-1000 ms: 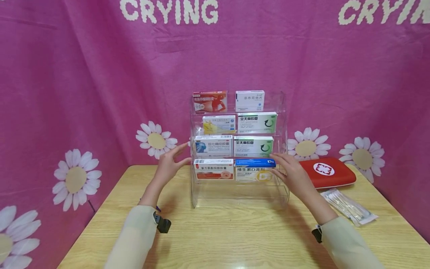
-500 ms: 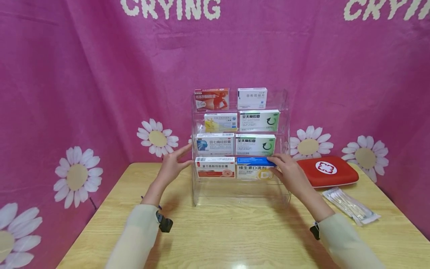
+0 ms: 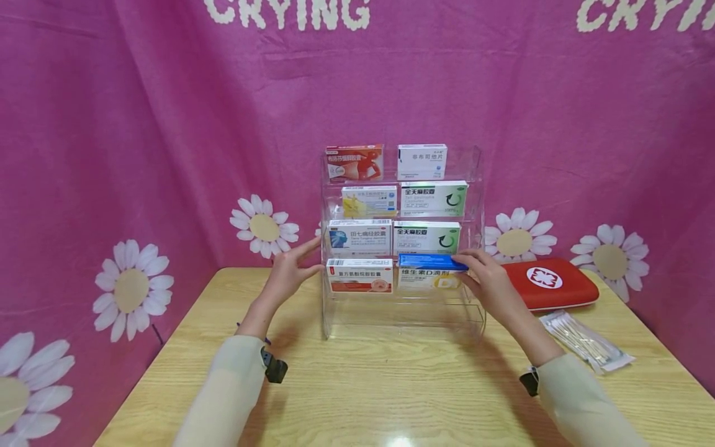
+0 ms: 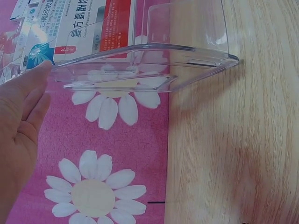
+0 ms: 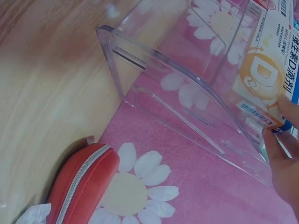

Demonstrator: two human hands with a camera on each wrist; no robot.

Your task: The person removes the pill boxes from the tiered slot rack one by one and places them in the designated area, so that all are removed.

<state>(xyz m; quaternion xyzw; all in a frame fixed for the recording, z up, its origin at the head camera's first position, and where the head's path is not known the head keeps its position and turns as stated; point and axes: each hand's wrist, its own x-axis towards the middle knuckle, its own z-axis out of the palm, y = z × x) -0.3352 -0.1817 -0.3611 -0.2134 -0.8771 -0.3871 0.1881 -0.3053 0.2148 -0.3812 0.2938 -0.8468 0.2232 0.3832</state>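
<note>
A clear acrylic display rack [image 3: 363, 315] stands on the table with medicine boxes on its tiers. My right hand [image 3: 490, 282] pinches the right end of the blue-topped vitamin D box [image 3: 427, 279] on the lowest filled tier, thumb on the front. In the right wrist view this vitamin D box [image 5: 264, 77] shows its orange D emblem by the fingertips. My left hand [image 3: 286, 276] touches the rack's left side, its thumb and forefinger spread apart. In the left wrist view, fingertips [image 4: 44, 67] lie right at the clear side panel. A red-and-white capsule box [image 3: 360, 277] sits left of the vitamin D box.
Higher tiers hold white-and-green boxes [image 3: 427, 238], a grey-blue box [image 3: 360, 238], a yellow-and-white box [image 3: 368, 202], a red box [image 3: 354, 162] and a white box [image 3: 421, 162]. Right of the rack lie a red zipped case [image 3: 564, 288] and a packet of cotton swabs [image 3: 583, 341].
My right hand has gone from beside the vitamin D box to pinching its right end. The box has risen slightly and shows more of its blue top. My left hand stays at the rack.
</note>
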